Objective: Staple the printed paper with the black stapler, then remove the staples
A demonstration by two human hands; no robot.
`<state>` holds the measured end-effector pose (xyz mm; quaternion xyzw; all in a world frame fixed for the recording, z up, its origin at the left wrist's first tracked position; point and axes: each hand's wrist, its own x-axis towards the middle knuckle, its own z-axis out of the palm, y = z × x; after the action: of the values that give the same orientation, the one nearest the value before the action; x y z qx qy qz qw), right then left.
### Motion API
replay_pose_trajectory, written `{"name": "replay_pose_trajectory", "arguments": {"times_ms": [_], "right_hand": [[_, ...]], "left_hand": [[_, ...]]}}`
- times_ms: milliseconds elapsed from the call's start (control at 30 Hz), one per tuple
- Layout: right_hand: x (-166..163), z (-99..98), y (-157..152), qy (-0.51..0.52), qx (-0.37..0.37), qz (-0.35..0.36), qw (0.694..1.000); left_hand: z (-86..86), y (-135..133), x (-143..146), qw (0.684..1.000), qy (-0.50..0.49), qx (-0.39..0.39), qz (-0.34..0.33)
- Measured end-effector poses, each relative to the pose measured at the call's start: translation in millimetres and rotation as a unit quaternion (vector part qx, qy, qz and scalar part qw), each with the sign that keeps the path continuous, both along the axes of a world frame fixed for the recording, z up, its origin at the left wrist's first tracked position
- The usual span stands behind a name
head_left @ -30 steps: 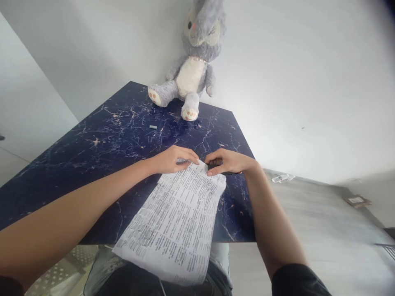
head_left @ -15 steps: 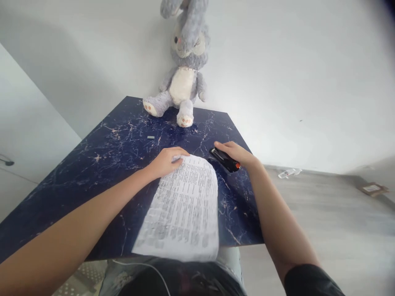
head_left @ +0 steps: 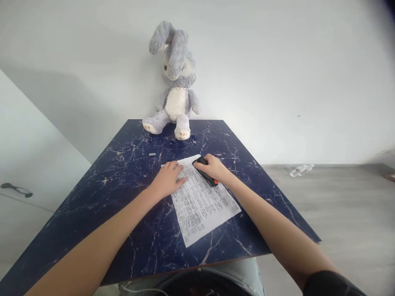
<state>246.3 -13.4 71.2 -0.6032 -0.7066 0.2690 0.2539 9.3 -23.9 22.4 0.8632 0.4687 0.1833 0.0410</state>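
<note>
A printed sheet of paper (head_left: 203,205) lies flat on the dark blue marbled table (head_left: 123,205). My left hand (head_left: 169,181) rests on the sheet's upper left part, fingers flat and slightly spread. My right hand (head_left: 212,167) is closed over a black stapler with an orange end (head_left: 206,176), which sits on the paper's upper edge near its top corner.
A grey and white plush rabbit (head_left: 174,90) sits at the table's far edge against the white wall. A small grey strip of staples (head_left: 152,154) lies on the table left of the paper. A clear bottle (head_left: 300,169) lies on the grey floor at right.
The paper has slid fully onto the table. My right hand picked up the stapler from beside the sheet and brought it onto the paper's top. The camera view tilted up.
</note>
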Motion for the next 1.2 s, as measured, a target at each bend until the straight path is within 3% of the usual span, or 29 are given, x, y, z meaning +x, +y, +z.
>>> {"name": "replay_pose_trajectory", "arguments": {"times_ms": [100, 167, 267, 433, 633, 767, 900, 1067, 1200], "right_hand": [[3.7, 2.6, 2.9, -0.019, 0.053, -0.005, 0.998], [8.7, 6.0, 4.4, -0.017, 0.049, 0.009, 0.999], [11.9, 7.1, 4.1, -0.027, 0.018, 0.066, 0.997], [-0.1, -3.3, -3.2, -0.070, 0.098, 0.175, 0.977], [-13.6, -8.2, -8.8, -0.068, 0.100, 0.247, 0.961], [9.7, 3.1, 2.4, -0.015, -0.020, 0.338, 0.941], [50.7, 11.9, 19.9, 0.082, -0.149, 0.454, 0.875], [65.7, 5.0, 28.2, 0.119, -0.225, 0.462, 0.850], [60.1, 3.0, 27.3, 0.128, -0.231, 0.458, 0.849]], "left_hand": [[-4.7, 0.3, 0.9, 0.997, 0.018, -0.046, -0.059], [-7.3, 3.0, 0.0, 0.996, 0.014, -0.068, -0.063], [-11.7, 8.3, -1.7, 0.993, -0.020, -0.091, -0.067], [-23.0, 17.4, -5.9, 0.985, -0.122, -0.088, -0.088], [-29.1, 22.0, -10.0, 0.980, -0.167, -0.080, -0.072], [-23.0, 19.6, -8.2, 0.981, -0.166, -0.085, -0.060], [-20.5, 18.3, -6.2, 0.982, -0.160, -0.085, -0.047], [-23.7, 21.2, -7.7, 0.979, -0.176, -0.085, -0.049], [-22.6, 25.1, -10.7, 0.969, -0.229, -0.089, -0.034]]}}
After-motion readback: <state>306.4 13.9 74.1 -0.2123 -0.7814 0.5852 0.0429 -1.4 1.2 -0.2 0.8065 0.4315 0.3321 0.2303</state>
